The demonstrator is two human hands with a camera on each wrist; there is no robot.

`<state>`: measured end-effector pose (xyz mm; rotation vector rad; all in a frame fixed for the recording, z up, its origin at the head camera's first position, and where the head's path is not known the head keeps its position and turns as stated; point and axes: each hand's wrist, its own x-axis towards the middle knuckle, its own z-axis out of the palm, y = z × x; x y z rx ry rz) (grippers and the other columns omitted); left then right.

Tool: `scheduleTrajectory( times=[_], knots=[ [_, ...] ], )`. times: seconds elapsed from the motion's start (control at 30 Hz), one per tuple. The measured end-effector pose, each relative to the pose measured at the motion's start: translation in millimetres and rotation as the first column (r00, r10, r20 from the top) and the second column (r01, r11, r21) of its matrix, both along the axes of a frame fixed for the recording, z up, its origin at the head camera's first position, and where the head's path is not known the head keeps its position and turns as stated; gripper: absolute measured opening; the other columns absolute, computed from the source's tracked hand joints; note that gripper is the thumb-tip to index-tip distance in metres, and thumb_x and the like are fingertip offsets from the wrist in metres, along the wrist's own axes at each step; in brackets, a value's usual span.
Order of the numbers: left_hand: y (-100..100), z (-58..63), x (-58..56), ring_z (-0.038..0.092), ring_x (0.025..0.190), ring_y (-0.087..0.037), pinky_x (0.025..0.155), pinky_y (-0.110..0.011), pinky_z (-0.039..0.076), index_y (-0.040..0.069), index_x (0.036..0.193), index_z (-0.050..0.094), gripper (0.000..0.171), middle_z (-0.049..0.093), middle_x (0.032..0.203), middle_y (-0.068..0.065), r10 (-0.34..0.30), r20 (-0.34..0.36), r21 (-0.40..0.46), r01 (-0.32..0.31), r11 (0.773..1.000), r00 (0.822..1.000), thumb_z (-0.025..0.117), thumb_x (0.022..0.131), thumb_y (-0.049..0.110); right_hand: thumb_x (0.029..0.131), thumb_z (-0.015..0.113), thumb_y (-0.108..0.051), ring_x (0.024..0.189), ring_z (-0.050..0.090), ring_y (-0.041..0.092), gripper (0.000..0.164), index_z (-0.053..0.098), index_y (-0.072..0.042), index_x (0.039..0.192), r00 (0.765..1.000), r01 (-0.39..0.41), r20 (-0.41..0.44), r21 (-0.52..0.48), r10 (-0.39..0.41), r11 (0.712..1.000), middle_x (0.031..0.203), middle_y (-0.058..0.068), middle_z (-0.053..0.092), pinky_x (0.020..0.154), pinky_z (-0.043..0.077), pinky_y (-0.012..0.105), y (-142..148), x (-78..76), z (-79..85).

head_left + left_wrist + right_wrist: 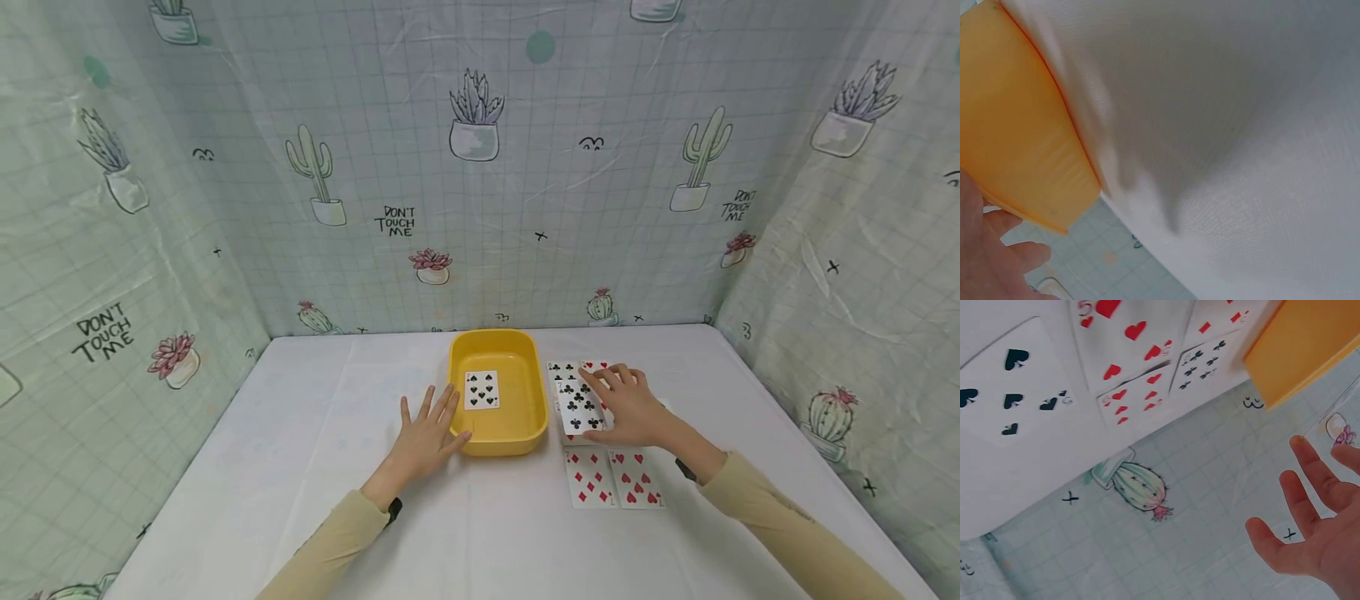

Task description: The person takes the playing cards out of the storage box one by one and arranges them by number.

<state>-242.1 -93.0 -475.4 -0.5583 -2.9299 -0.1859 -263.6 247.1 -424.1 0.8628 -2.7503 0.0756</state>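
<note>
My left hand point(422, 437) rests against the left rim of a yellow tray point(501, 448), fingers spread. In the left wrist view, its fingers point(1029, 255) lie by the tray's side point(1016, 112). A spade playing card point(482, 390) lies face up in the tray. To the right of it, my right hand point(633, 408) pinches a club playing card point(577, 410) between thumb and fingers at its edges, above other cards on the table. Partly covered below are a black card point(561, 367) and a red one point(595, 364).
In front of the right hand lie a diamond card point(590, 479) and a heart card point(636, 481), side by side. The right wrist view shows a five of spades point(1013, 400) and a five of hearts point(1136, 331). Patterned cloth point(480, 208) walls in the white table point(337, 400).
</note>
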Motion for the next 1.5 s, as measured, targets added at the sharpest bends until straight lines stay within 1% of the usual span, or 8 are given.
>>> scheduleTrajectory(
  times=[0.17,0.23,0.4,0.57,0.73,1.0,1.3,1.5],
  knots=[
    [-0.1,-1.6,-0.7,0.010,0.138,-0.035,0.099,-0.068,0.004,0.009,0.143,0.019,0.073,0.015,0.151,-0.005,0.001,0.002,0.011,-0.001,1.000,1.000,0.035,0.089,0.056,0.066,0.068,-0.052,0.113,0.037,0.033,0.090,0.034,-0.008,0.137,0.999,0.030,0.024,0.007,-0.030,1.000,0.123,0.012,0.048,0.091,0.028,0.059,9.6,6.6,-4.8],
    [0.0,-1.8,-0.5,0.010,0.138,-0.035,0.099,-0.068,0.005,0.009,0.143,0.019,0.073,0.016,0.151,-0.005,0.001,-0.003,0.010,-0.001,1.000,1.000,0.035,0.089,0.056,0.065,0.068,-0.052,0.112,0.037,0.033,0.090,0.035,-0.008,0.136,0.999,0.035,0.017,0.006,-0.035,0.999,0.121,0.012,0.048,0.091,0.029,0.059,14.2,8.7,-8.0],
    [-0.1,-2.6,-0.4,0.012,0.137,-0.036,0.099,-0.068,0.006,0.009,0.143,0.019,0.073,0.016,0.151,-0.005,0.002,-0.012,-0.003,-0.002,1.000,1.000,0.035,0.089,0.056,0.064,0.070,-0.050,0.110,0.038,0.033,0.089,0.038,-0.006,0.134,0.999,0.038,0.005,-0.026,-0.038,0.999,0.118,0.012,0.049,0.088,0.029,0.059,26.1,13.3,-16.4],
    [-0.2,-4.4,-0.9,0.012,0.137,-0.036,0.098,-0.069,0.005,0.008,0.143,0.020,0.073,0.017,0.150,-0.006,-0.007,-0.016,0.011,0.007,1.000,1.000,0.036,0.089,0.056,0.063,0.071,-0.051,0.110,0.038,0.033,0.091,0.037,-0.006,0.134,0.998,0.058,0.031,-0.048,-0.057,0.997,0.120,0.013,0.049,0.088,0.028,0.059,40.2,17.5,-23.4],
    [-0.5,-5.8,-1.8,0.011,0.137,-0.036,0.098,-0.069,0.005,0.008,0.143,0.020,0.074,0.016,0.151,-0.006,-0.007,-0.016,0.012,0.008,1.000,1.000,0.035,0.089,0.056,0.062,0.071,-0.052,0.109,0.039,0.032,0.091,0.038,-0.007,0.134,0.998,0.062,0.022,-0.043,-0.062,0.997,0.119,0.013,0.050,0.085,0.030,0.058,56.0,21.8,-30.7],
    [-0.5,-5.2,-0.6,0.010,0.138,-0.035,0.100,-0.068,0.006,0.009,0.143,0.018,0.074,0.014,0.151,-0.004,0.004,-0.010,0.002,-0.004,1.000,1.000,0.034,0.089,0.057,0.061,0.073,-0.051,0.108,0.038,0.032,0.090,0.039,-0.008,0.133,0.995,0.094,0.047,-0.037,-0.092,0.995,0.120,0.013,0.050,0.084,0.030,0.057,78.8,31.2,-42.4],
    [-0.9,-4.0,-0.5,0.016,0.136,-0.037,0.098,-0.068,0.010,0.008,0.142,0.022,0.072,0.018,0.150,-0.005,-0.005,-0.038,-0.008,0.004,1.000,0.999,0.034,0.089,0.056,0.061,0.072,-0.052,0.108,0.036,0.031,0.088,0.040,-0.010,0.132,0.991,0.114,0.070,-0.042,-0.111,0.993,0.120,0.011,0.049,0.082,0.031,0.058,99.9,39.8,-49.3],
    [-1.0,-3.5,-0.9,0.017,0.136,-0.037,0.098,-0.069,0.010,0.008,0.142,0.023,0.072,0.018,0.150,-0.006,-0.006,-0.040,-0.008,0.006,1.000,0.999,0.035,0.089,0.055,0.061,0.071,-0.056,0.107,0.038,0.030,0.087,0.042,-0.011,0.130,0.992,0.117,0.052,-0.053,-0.115,0.992,0.119,0.011,0.051,0.080,0.031,0.058,113.5,41.7,-54.8]
  ],
)
